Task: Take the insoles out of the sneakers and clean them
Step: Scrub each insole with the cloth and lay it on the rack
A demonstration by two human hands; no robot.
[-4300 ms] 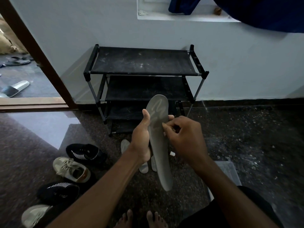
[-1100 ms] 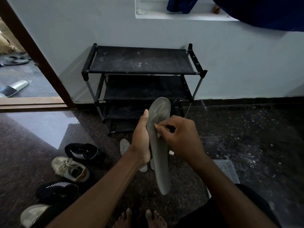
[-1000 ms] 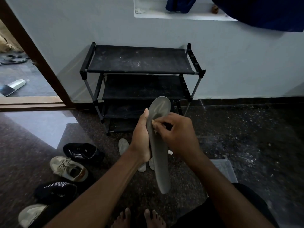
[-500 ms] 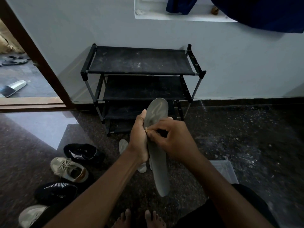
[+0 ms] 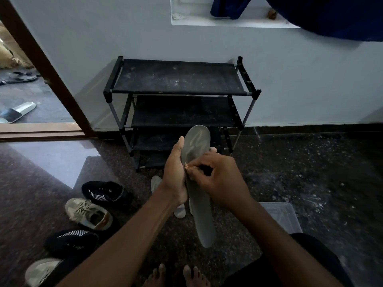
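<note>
A black shelf rack (image 5: 182,94) stands against the pale wall (image 5: 300,79) on dark speckled floor (image 5: 310,172).

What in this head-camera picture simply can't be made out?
What the fingers of the right hand pinch on the long grey foam insole: too small, head view.
Pale insoles on the floor: mostly behind the left hand.
Clear plastic box: partly under the right arm.
Beige sneaker, bottom left: cut by the frame edge.
</note>
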